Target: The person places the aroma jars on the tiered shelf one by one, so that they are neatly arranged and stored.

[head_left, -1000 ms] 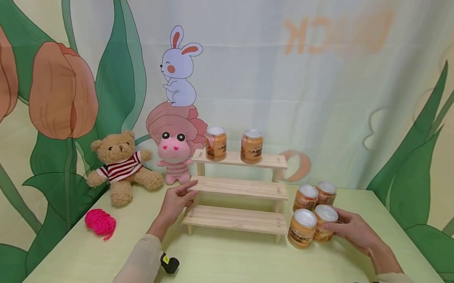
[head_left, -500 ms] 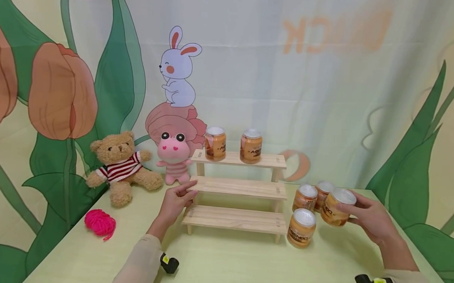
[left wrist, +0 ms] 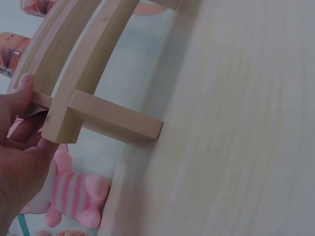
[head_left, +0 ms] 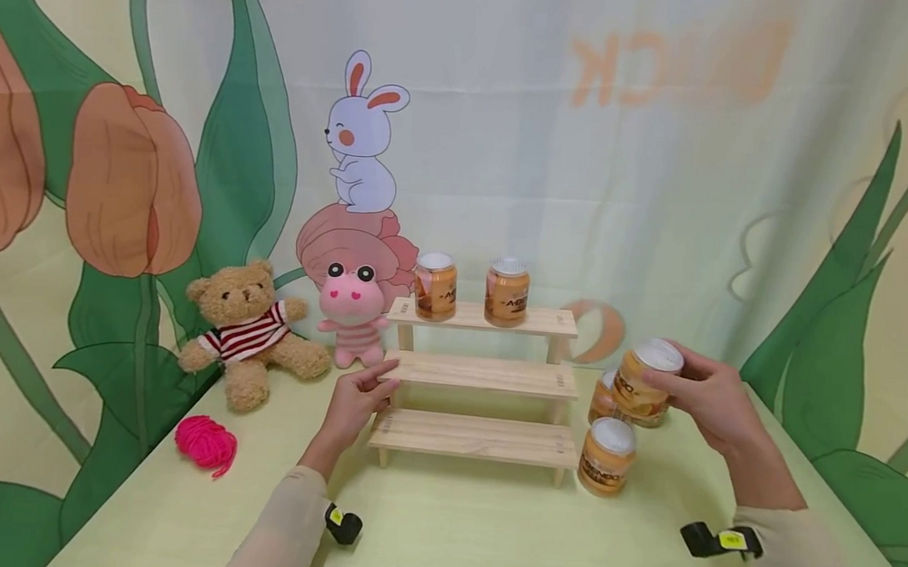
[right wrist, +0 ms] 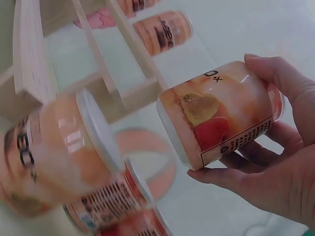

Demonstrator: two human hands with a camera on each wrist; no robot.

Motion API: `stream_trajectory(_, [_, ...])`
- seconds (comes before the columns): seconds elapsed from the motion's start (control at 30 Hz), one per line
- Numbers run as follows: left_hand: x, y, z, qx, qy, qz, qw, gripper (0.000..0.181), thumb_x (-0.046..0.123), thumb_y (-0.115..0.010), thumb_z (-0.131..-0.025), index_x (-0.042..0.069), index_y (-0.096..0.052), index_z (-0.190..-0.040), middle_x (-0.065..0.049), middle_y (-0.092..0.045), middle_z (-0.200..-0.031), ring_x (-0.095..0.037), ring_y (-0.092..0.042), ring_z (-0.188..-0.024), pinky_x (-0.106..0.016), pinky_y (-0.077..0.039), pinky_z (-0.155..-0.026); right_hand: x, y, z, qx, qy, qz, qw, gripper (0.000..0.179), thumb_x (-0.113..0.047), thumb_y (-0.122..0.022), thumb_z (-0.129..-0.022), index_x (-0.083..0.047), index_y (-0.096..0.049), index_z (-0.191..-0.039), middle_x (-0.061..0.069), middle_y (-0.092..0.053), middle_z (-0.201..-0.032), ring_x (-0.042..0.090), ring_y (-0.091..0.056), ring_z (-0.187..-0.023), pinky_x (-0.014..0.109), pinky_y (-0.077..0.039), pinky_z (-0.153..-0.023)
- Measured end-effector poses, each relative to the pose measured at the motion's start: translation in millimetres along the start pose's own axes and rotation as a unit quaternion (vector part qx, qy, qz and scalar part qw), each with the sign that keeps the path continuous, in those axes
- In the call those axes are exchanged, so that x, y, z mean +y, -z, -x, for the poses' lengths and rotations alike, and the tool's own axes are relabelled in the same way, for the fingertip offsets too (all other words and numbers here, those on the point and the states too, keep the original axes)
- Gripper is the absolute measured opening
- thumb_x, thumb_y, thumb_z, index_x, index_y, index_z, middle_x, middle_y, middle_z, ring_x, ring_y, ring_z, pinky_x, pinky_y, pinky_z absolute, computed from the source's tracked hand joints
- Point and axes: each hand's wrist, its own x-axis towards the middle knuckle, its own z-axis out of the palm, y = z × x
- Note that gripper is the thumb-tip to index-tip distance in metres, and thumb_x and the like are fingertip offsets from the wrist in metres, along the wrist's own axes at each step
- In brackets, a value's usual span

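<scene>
My right hand holds an orange-labelled can with a silvery lid, raised over the other cans at the right. The right wrist view shows fruit pictures on the held can. With thumb and fingers, my left hand grips the left end of the middle board of a three-tier wooden rack. Below the raised can, another can stands at the rack's front right corner. Two more stand behind it, partly hidden by the held can. The top board bears a left can and a right can.
Left of the rack sit a teddy bear in a striped shirt and a pink plush toy. A ball of pink yarn lies at the table's left edge. A printed curtain hangs behind the table.
My right hand has picked up a can from the front of the right group, moved it right, then raised it up and leftward. The left hand keeps its grip on the rack.
</scene>
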Motion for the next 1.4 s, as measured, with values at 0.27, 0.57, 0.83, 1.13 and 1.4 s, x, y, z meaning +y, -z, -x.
stream_trajectory(0.27, [0.2,1.0,0.1,0.0,-0.005,0.0,1.0,0.036,0.001,-0.07,-0.092,-0.003,-0.066,-0.128,-0.001,-0.067,-0.075,-0.013,-0.051,-0.061,-0.021,-0.042,-0.056,-15,-60,-26.3,-0.042,-0.017,-0.006,0.999,0.065,-0.023,-0.08,-0.088,-0.001,-0.053,-0.143,0.005,-0.066,-0.115,0.013,-0.062,-0.092,0.027,-0.054,-0.07])
stream_trajectory(0.57, [-0.9,0.7,0.4,0.004,-0.001,0.002,1.0,0.036,0.001,-0.071,-0.092,-0.003,-0.067,-0.127,-0.007,-0.069,-0.08,-0.011,-0.056,-0.064,-0.02,-0.048,-0.058,-19,-127,-48.2,-0.103,0.01,-0.048,0.9935,0.061,-0.016,-0.083,-0.084,-0.005,-0.059,-0.139,0.015,-0.065,-0.126,0.024,-0.064,-0.11,0.038,-0.053,-0.089])
stream_trajectory(0.83, [-1.7,1.6,-0.1,-0.001,0.003,-0.004,1.0,0.036,0.003,-0.071,-0.093,-0.003,-0.066,-0.128,-0.001,-0.069,-0.078,-0.011,-0.059,-0.067,-0.021,-0.051,-0.062,-20,-169,-65.6,-0.117,0.004,-0.077,0.9901,0.058,-0.012,-0.083,-0.083,-0.007,-0.061,-0.137,0.015,-0.065,-0.127,0.029,-0.063,-0.114,0.045,-0.052,-0.094])
stream_trajectory(1.13, [-1.0,3.5,1.6,0.007,0.014,0.001,0.9999,0.036,0.001,-0.07,-0.093,-0.002,-0.067,-0.128,-0.013,-0.072,-0.088,-0.011,-0.059,-0.068,-0.022,-0.053,-0.063,-26,-208,-78.4,-0.083,-0.033,-0.052,0.9946,0.068,-0.02,-0.088,-0.079,-0.001,-0.053,-0.134,0.014,-0.062,-0.128,0.029,-0.059,-0.116,0.046,-0.05,-0.097])
stream_trajectory(1.4, [-1.2,1.0,-0.3,0.0,0.02,0.003,0.9998,0.036,0.003,-0.07,-0.093,0.0,-0.066,-0.129,-0.014,-0.072,-0.091,-0.01,-0.06,-0.069,-0.023,-0.055,-0.065,-28,-225,-81.7,-0.034,-0.049,-0.02,0.998,0.066,-0.032,-0.09,-0.076,-0.009,-0.062,-0.131,0.009,-0.066,-0.116,0.024,-0.061,-0.106,0.042,-0.053,-0.086])
